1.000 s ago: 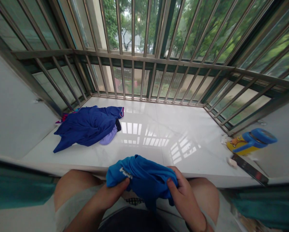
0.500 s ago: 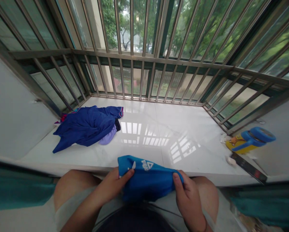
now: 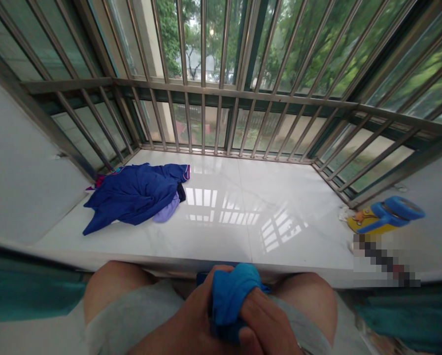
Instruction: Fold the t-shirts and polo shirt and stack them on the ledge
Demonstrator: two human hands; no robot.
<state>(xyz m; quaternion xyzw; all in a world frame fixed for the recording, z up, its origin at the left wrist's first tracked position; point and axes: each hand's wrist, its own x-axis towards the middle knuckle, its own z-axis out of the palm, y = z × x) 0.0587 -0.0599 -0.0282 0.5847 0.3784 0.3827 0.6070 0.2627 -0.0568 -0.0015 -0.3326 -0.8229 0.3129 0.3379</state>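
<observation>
A bright blue garment (image 3: pixel 231 296) is bunched up between my two hands, close to my lap; its exact kind does not show. My left hand (image 3: pixel 196 315) closes round its left side, fingers mostly hidden behind the cloth. On the other side, my right hand (image 3: pixel 267 315) presses its fingers into the fabric, with the thumb low near the bottom. Darker blue folds hang beneath and behind the hands. Farther off on the white sill lies a heap of clothes with a dark blue shirt (image 3: pixel 139 192) on top and a lilac cloth (image 3: pixel 166 209) under its edge.
The glossy white window sill (image 3: pixel 235 236) spreads before my knees, closed in by metal bars (image 3: pixel 221 91). A blue and yellow bottle (image 3: pixel 387 214) stands on the right, with a pixelated dark object (image 3: pixel 383 259) in front. Teal curtains (image 3: pixel 28 291) hang at both sides.
The garment was stretched flat between my hands with a white logo showing. Now my hands have come together and lower, and the cloth is folded into a bundle.
</observation>
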